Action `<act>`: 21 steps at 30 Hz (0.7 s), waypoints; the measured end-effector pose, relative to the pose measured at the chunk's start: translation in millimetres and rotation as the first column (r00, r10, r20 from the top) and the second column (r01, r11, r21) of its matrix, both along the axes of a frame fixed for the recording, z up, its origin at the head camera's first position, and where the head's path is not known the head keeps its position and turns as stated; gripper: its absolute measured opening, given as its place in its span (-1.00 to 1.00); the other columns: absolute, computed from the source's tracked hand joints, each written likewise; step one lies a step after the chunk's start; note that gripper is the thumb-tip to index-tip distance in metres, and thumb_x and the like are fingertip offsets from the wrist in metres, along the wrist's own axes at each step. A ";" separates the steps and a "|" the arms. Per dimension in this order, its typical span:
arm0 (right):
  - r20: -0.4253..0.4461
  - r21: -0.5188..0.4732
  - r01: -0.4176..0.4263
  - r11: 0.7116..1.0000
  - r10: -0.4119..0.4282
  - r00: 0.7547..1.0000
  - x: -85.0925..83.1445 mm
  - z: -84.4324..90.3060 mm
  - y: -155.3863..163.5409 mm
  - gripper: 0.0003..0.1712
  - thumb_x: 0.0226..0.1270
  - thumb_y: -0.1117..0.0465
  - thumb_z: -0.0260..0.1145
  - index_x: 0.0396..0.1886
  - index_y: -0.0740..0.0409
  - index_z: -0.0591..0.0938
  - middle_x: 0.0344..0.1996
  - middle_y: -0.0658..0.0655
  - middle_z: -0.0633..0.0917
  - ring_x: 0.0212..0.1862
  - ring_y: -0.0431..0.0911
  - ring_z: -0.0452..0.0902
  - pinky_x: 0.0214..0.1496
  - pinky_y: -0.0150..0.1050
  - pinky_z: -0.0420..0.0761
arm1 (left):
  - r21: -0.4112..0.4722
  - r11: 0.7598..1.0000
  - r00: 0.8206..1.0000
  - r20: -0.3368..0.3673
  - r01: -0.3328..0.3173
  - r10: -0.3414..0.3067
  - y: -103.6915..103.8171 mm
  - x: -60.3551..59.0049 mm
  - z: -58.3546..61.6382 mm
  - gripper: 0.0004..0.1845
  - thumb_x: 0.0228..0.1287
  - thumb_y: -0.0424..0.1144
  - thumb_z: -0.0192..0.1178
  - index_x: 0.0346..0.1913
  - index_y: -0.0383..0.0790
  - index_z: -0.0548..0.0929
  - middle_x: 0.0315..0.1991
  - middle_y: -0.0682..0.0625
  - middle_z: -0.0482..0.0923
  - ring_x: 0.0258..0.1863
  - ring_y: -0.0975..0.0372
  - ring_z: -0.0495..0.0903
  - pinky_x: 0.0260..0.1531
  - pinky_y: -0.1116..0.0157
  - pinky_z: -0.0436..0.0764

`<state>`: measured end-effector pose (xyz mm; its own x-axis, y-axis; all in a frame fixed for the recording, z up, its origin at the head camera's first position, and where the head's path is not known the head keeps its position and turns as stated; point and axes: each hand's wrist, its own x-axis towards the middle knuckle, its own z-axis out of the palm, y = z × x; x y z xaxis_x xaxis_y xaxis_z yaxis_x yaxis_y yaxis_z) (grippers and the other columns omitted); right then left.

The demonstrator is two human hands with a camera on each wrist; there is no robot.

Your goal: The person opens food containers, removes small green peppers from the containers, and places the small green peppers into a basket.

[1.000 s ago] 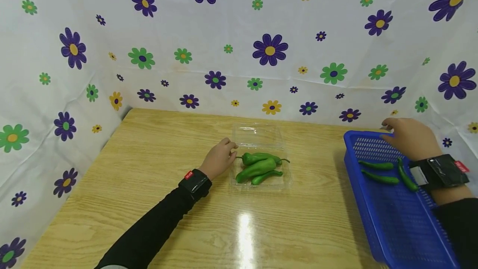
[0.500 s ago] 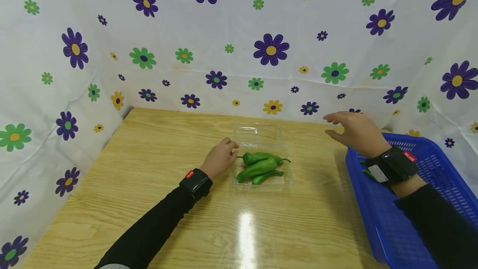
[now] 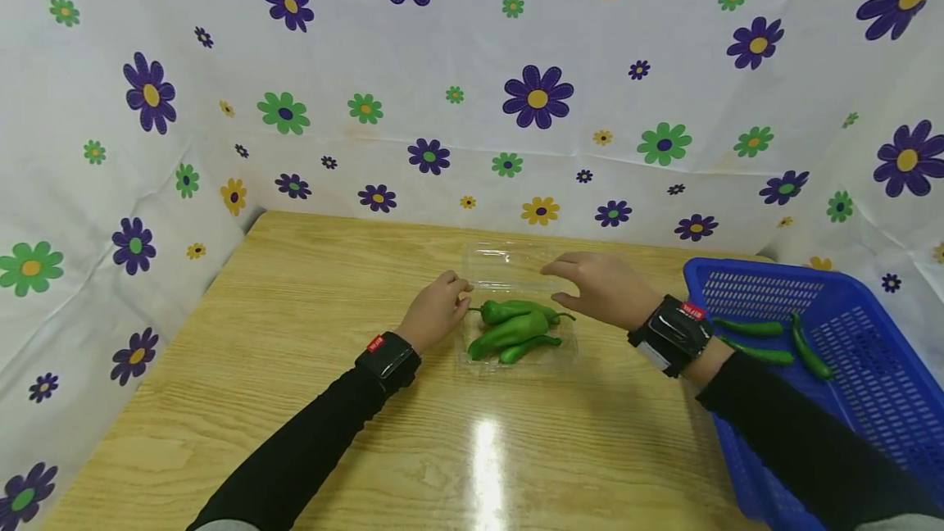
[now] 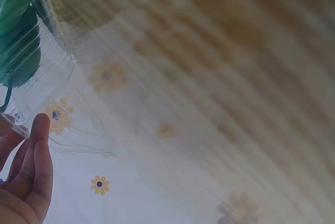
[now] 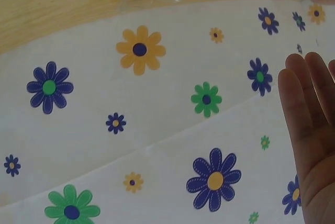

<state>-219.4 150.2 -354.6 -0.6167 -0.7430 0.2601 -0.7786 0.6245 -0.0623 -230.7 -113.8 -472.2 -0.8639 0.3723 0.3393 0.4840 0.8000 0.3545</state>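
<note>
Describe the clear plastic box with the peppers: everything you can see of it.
The plastic box is a thin see-through clamshell, lying open mid-table with its lid folded back toward the wall. Three green peppers fill the tray. The left hand touches its left edge; the right hand hovers open above its right side.

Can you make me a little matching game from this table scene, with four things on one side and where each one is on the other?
Things:
1. left hand
2. right hand
3. blue basket
4. clear plastic box

Places:
A. at the table's right edge, three thin green peppers inside
B. mid-table, lid open, a pile of green peppers in it
C. touching the box's left edge
D. open, above the box's right side

Pairs: 1-C, 2-D, 3-A, 4-B
</note>
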 end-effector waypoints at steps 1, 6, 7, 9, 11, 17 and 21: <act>-0.003 0.009 -0.010 1.000 0.010 1.000 0.1 -3.7 -3.9 -0.58 0.06 0.19 0.45 -0.04 0.18 0.65 -0.16 0.14 0.72 -0.19 -0.03 0.68 -0.19 -0.20 0.66 | 0.001 1.000 1.000 0.002 0.001 -0.001 0.0 0.2 0.0 -0.81 0.25 -0.36 0.18 -0.10 -0.33 0.66 -0.30 -0.11 0.51 -0.40 0.21 0.57 -0.42 0.36 0.58; 0.029 0.033 -0.068 0.997 0.067 0.997 2.0 -17.8 -20.9 -0.59 0.04 0.24 0.45 -0.05 0.17 0.66 -0.15 0.13 0.71 -0.16 -0.05 0.66 -0.17 -0.22 0.65 | 0.009 1.000 1.000 0.004 0.003 -0.003 -0.1 1.1 0.5 -0.80 0.26 -0.36 0.17 -0.10 -0.33 0.65 -0.30 -0.12 0.51 -0.40 0.21 0.57 -0.43 0.36 0.58; 0.036 0.039 -0.082 0.996 0.081 0.996 1.9 -20.6 -23.7 -0.60 0.04 0.25 0.45 -0.06 0.17 0.66 -0.15 0.13 0.71 -0.15 -0.05 0.66 -0.15 -0.22 0.65 | 0.011 1.000 1.000 0.004 0.004 -0.004 -0.1 1.3 0.7 -0.80 0.26 -0.36 0.17 -0.10 -0.33 0.65 -0.30 -0.12 0.51 -0.40 0.21 0.57 -0.43 0.36 0.58; 0.049 0.050 -0.102 0.994 0.099 0.994 1.5 -26.3 -29.3 -0.62 0.04 0.26 0.44 -0.07 0.17 0.67 -0.17 0.11 0.71 -0.16 -0.07 0.66 -0.15 -0.23 0.65 | 0.009 1.000 1.000 0.001 0.003 -0.003 -0.4 1.4 1.1 -0.80 0.25 -0.36 0.18 -0.10 -0.33 0.65 -0.30 -0.12 0.51 -0.40 0.20 0.57 -0.43 0.36 0.57; 0.062 0.065 -0.115 0.991 0.111 0.992 0.8 -32.5 -34.1 -0.64 0.04 0.27 0.42 -0.09 0.17 0.68 -0.20 0.10 0.71 -0.19 -0.09 0.66 -0.17 -0.25 0.65 | 0.010 1.000 1.000 -0.002 0.003 -0.003 -0.6 1.5 1.6 -0.81 0.25 -0.37 0.18 -0.10 -0.33 0.65 -0.30 -0.11 0.51 -0.40 0.20 0.57 -0.42 0.36 0.57; 0.096 0.134 -0.137 0.981 0.125 0.987 0.1 -49.3 -43.7 -0.64 0.04 0.22 0.44 -0.10 0.16 0.67 -0.22 0.10 0.71 -0.22 -0.11 0.64 -0.17 -0.25 0.64 | 0.013 1.000 1.000 0.002 0.002 -0.002 -1.0 1.4 2.6 -0.81 0.25 -0.37 0.18 -0.10 -0.33 0.65 -0.30 -0.12 0.52 -0.40 0.20 0.57 -0.42 0.35 0.58; 0.087 0.176 -0.141 0.974 0.127 0.988 -2.1 -58.6 -46.2 -0.62 0.01 0.19 0.48 -0.12 0.13 0.66 -0.20 0.10 0.70 -0.20 -0.10 0.64 -0.16 -0.24 0.64 | 0.009 1.000 1.000 0.006 0.001 -0.001 -0.5 1.3 1.5 -0.80 0.25 -0.36 0.18 -0.10 -0.33 0.65 -0.29 -0.12 0.51 -0.39 0.20 0.57 -0.41 0.35 0.58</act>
<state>-221.5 104.0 -413.3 -0.5208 -0.8508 0.0706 -0.8534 0.5209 -0.0187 -229.4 -114.3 -470.7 -0.8656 0.3700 0.3373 0.4826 0.7961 0.3650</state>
